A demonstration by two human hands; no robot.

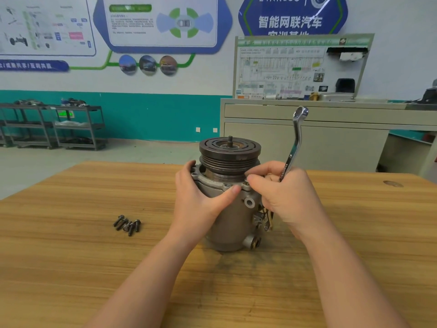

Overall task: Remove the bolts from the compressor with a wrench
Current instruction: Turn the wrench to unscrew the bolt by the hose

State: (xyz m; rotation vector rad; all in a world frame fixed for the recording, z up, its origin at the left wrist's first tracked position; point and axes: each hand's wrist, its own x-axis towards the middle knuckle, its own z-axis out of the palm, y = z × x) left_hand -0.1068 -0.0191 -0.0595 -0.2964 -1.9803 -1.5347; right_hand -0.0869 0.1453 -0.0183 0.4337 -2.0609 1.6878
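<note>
Two bare forearms are seen nearest the lens, reaching over a wooden table (pixel 71 233). The compressor (pixel 230 209) is stood upright at mid-table, pulley (pixel 229 150) on top, grooved and dark.

The left hand (pixel 201 197) is wrapped round the housing just under the flange (pixel 212 182), thumb laid along the front edge, so the body is braced. The right hand (pixel 287 195) is curled round the lower end of a ring wrench (pixel 293 147), whose shaft is stood up and free of any bolt; thumb and forefinger are brought together at the right rim of the flange, apparently pinching a bolt head. The bolt itself is too small to be confirmed.

A cluster of removed bolts (pixel 127 224) is lying left of the compressor, well apart from it.

Handling, as judged: a cast metal body, heavy and rigid, unlikely to tip if steadied. The housing wall is smooth and possibly oily, so a grip is best taken under the flange lip, not on the pulley, which may spin. The wrench is polished and slippery, better held near the shaft end for leverage. Bolts are small and easily rolled.
</note>
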